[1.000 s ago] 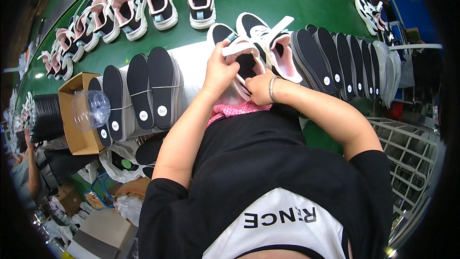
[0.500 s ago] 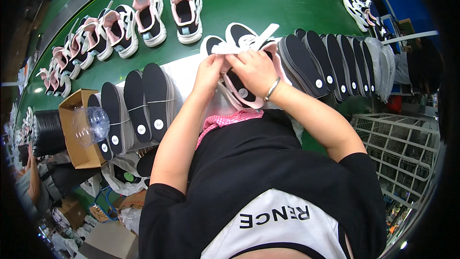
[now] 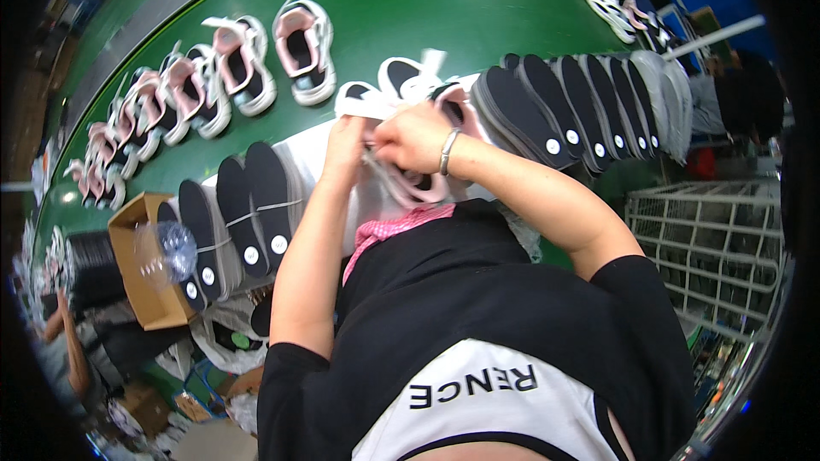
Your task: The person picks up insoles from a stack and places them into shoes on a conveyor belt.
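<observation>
Directly in front of me a white, black and pink sneaker (image 3: 412, 191) lies at the table's near edge, its collar toward me. My left hand (image 3: 344, 152) is closed on its left side, at a white flap. With bent fingers, my right hand (image 3: 417, 138) grips the sneaker right beside the left one; the fingertips are blurred and partly hidden. Another sneaker (image 3: 401, 77) shows its white and black toe just beyond my hands. A pink checked cloth (image 3: 384, 230) hangs at my waist below the shoe.
Bundled black insoles (image 3: 275, 205) stand at left, beside a cardboard box (image 3: 152, 290) holding a clear plastic container (image 3: 175, 252). More insole stacks (image 3: 547, 111) stand at right. A row of sneakers (image 3: 246, 68) lines the green table (image 3: 376, 8). A wire basket (image 3: 705, 239) stands lower right; a person (image 3: 73, 358) is at far left.
The whole view has shifted and tilted a little. My right hand has moved down and left, closer to my left hand. Both hands stay on the sneaker.
</observation>
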Demonstrator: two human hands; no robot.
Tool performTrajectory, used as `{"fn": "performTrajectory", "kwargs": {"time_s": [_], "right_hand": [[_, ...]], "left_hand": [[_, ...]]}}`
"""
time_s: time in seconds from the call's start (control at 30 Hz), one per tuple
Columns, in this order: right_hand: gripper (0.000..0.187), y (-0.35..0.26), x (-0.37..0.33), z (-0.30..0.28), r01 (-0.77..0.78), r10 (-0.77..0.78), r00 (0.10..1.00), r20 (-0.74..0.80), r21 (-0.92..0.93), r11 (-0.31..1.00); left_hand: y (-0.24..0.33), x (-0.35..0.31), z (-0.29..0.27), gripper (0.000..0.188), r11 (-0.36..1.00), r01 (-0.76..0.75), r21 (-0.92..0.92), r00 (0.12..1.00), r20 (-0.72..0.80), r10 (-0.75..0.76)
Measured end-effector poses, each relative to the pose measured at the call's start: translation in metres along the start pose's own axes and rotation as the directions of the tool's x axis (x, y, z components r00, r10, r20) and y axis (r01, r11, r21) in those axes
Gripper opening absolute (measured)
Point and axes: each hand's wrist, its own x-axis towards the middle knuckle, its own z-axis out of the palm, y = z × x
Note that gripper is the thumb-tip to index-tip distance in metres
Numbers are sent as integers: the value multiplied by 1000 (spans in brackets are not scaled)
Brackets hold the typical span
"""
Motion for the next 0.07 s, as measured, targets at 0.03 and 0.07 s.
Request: {"fn": "performTrajectory", "kwargs": {"time_s": [0.03,0.07], "right_hand": [[20,1,-5,-5,-98,86,995,57,248,964],[24,-3,-5,-10,-187,143,981,128,478,858]], "left_hand": [[12,-4,2,31,993,-115,-3,992,54,115],[17,-2,-2,40,988,-104,113,994,35,101]]}}
